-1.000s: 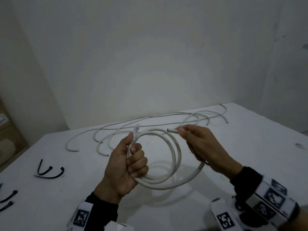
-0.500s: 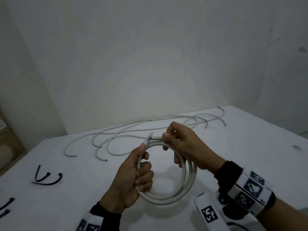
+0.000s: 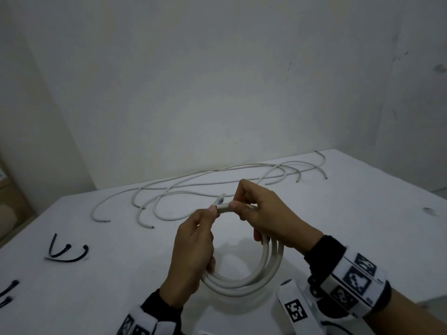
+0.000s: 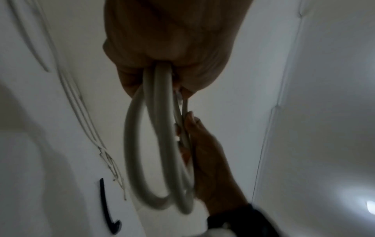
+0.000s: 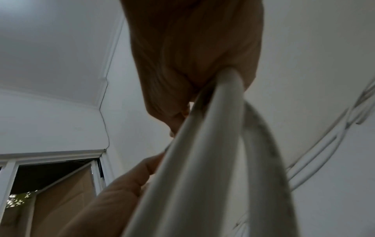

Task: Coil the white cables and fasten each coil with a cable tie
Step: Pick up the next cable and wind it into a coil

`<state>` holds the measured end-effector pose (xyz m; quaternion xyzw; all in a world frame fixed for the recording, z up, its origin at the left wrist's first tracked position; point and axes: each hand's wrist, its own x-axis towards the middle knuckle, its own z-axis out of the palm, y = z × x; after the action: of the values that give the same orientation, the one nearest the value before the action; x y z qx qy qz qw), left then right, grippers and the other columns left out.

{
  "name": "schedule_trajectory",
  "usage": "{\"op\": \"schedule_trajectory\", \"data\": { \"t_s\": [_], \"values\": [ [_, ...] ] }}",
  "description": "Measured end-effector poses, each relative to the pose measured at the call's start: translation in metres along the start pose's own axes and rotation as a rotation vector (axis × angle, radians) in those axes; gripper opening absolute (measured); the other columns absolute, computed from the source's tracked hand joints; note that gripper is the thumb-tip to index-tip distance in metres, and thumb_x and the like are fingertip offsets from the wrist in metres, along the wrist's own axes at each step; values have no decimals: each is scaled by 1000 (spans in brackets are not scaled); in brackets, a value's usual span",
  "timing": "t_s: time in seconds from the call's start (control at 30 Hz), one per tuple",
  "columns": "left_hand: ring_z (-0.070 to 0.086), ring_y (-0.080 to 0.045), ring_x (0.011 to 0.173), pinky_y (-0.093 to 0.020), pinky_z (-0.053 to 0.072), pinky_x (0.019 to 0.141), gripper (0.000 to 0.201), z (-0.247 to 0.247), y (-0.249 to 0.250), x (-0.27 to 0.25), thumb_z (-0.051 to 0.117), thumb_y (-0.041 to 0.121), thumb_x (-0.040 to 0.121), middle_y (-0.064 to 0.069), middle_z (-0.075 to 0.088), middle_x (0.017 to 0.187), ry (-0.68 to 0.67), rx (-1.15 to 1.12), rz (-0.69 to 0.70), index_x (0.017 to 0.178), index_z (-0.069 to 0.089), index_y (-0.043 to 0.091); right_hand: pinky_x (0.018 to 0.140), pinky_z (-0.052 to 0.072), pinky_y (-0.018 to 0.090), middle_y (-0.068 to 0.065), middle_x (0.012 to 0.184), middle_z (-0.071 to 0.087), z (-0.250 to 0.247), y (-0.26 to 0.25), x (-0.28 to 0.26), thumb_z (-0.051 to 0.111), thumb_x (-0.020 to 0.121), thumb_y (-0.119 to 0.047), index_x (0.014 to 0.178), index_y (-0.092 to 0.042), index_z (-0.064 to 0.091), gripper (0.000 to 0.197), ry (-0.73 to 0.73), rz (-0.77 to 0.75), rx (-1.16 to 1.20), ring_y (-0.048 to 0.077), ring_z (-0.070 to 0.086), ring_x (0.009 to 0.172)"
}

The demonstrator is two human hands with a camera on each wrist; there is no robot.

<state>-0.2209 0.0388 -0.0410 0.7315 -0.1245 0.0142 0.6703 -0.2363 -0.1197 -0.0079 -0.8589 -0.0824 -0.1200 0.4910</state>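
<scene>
A white cable coil (image 3: 251, 281) of about three loops hangs between both hands above the table. My left hand (image 3: 193, 247) grips the coil's left side, thumb up near the loose cable ends (image 3: 221, 204). My right hand (image 3: 261, 213) holds the coil's top and right side, fingers curled over the strands. In the left wrist view the coil (image 4: 160, 144) runs out of my left hand (image 4: 172, 48) down to the right hand (image 4: 209, 160). The right wrist view shows the strands (image 5: 213, 160) leaving my right hand (image 5: 192, 56), blurred. Black cable ties (image 3: 66, 251) lie on the table at the left.
Several loose white cables (image 3: 217, 182) sprawl across the back of the white table (image 3: 362, 213), close to the wall. More black ties (image 3: 8, 292) lie at the left edge. A cardboard box (image 3: 9, 201) stands off the table at the far left.
The right hand brought the cable's free end round to the left hand, closing the last loop. The coil has tightened and both hands now meet at its top.
</scene>
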Motion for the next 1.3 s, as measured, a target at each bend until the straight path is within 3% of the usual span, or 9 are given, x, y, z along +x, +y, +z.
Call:
{"op": "schedule_trajectory", "data": {
  "t_s": [0.1, 0.4, 0.63, 0.73, 0.87, 0.97, 1.13, 1.23, 1.3],
  "values": [
    [33, -12, 40, -25, 37, 37, 28, 4, -2, -2, 41, 43, 99, -2, 36, 61, 28, -8, 30, 111, 66, 40, 41, 44, 25, 23, 83, 60, -2, -1, 3, 56, 94, -27, 81, -11, 48, 22, 0, -34, -2, 15, 48, 38],
    [29, -15, 37, -22, 32, 38, 30, -2, 8, 4, 40, 26, 101, -7, 42, 64, -135, -88, -41, 105, 70, 31, 64, 40, 27, -1, 81, 54, 7, 16, -3, 58, 93, -24, 80, -23, 42, 20, 0, -278, -405, 18, 48, 70],
    [27, -15, 37, -20, 31, 37, 28, -2, 10, 2, 38, 14, 99, -6, 42, 62, -216, -65, -27, 110, 62, 24, 54, 38, 18, -2, 70, 59, 8, 19, -3, 62, 89, -33, 94, -32, 32, 31, 30, -266, -302, 15, 51, 55],
    [23, -14, 38, -20, 31, 36, 26, -2, 13, 4, 39, 17, 99, -6, 34, 58, -249, -67, -34, 106, 63, 24, 51, 36, 16, -2, 65, 55, 4, 15, -2, 63, 88, -35, 87, -38, 32, 31, 9, -233, -250, 10, 46, 51],
    [30, -12, 37, -23, 36, 35, 19, 4, 14, 4, 45, 41, 97, 0, 39, 57, -206, 73, 42, 102, 64, 39, 43, 36, 23, 5, 62, 50, -1, 8, 2, 54, 92, -37, 85, -29, 44, 14, 13, -82, -44, 12, 39, 47],
    [39, -11, 35, -24, 41, 37, 22, 9, 10, 3, 44, 51, 94, 7, 47, 54, -170, 181, 96, 106, 61, 42, 41, 36, 25, 1, 64, 48, -2, 0, 2, 36, 98, -45, 88, -15, 50, 34, 44, 14, 21, 16, 40, 54],
    [45, -14, 33, -23, 43, 37, 27, 11, 7, 3, 46, 58, 89, -20, 65, 74, -153, 227, 150, 108, 58, 43, 55, 35, 22, -13, 59, 47, 1, -5, 1, 17, 91, -64, 99, -17, 57, 62, 59, 80, -127, 5, 41, 56],
    [41, -12, 33, -22, 40, 36, 29, 13, 8, 5, 50, 55, 88, -11, 60, 58, -137, 208, 165, 106, 62, 36, 65, 39, 26, -16, 66, 54, 4, -5, 1, 12, 85, -70, 99, -21, 60, 70, 71, 77, -174, 6, 48, 62],
    [36, -9, 33, -23, 37, 36, 26, 14, 8, 7, 54, 49, 89, 3, 48, 45, -110, 167, 166, 103, 67, 30, 59, 41, 27, -12, 68, 54, 1, -5, 2, 12, 82, -74, 100, -20, 59, 73, 51, 125, -71, 7, 47, 58]
  ]
}}
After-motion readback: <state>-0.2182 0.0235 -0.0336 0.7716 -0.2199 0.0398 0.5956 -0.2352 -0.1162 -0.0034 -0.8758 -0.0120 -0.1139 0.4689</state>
